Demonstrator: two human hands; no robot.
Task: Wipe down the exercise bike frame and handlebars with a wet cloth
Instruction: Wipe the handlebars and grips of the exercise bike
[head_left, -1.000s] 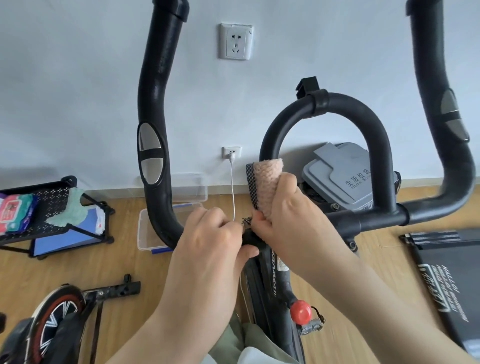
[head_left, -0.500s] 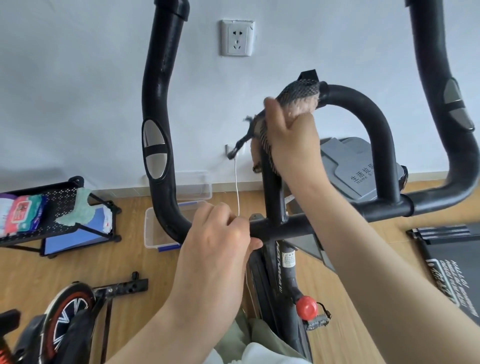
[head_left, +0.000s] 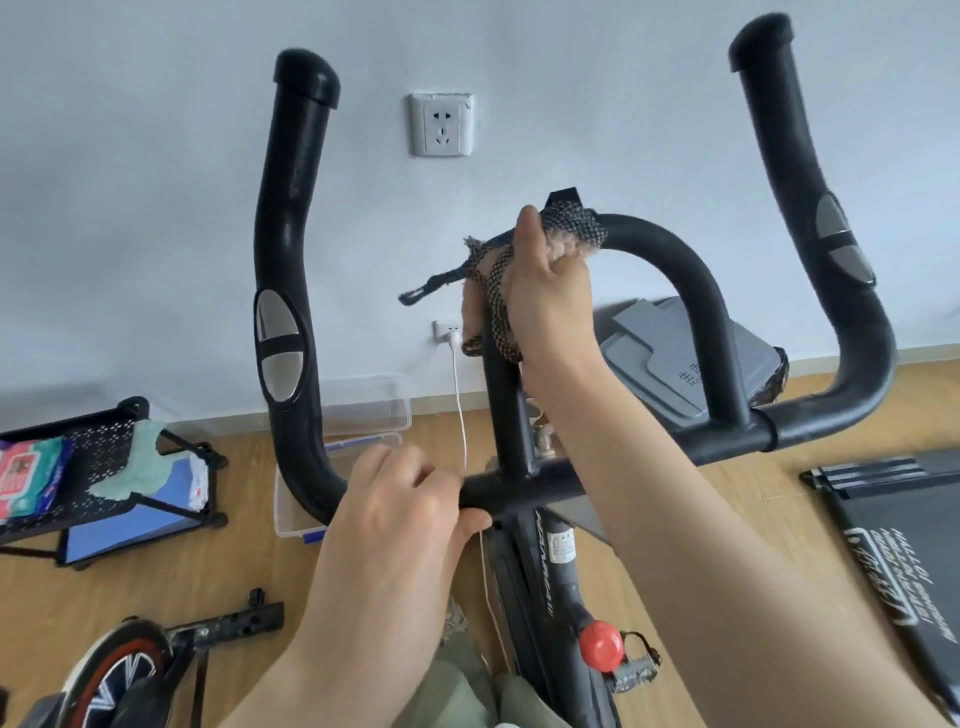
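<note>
Wiping step, handlebars: your right hand (head_left: 550, 296) gripped the cloth (head_left: 569, 231), wrapped over the left shoulder of the centre loop (head_left: 691, 280), near its top. Your left hand (head_left: 400, 525) was closed round the crossbar (head_left: 524, 486), just left of where the loop's upright meets it. Advice judged from this: you needed the cloth folded fully round the tube, firm pressure through the bend, and the left hold kept steady so the bike (head_left: 558, 571) did not rock.
</note>
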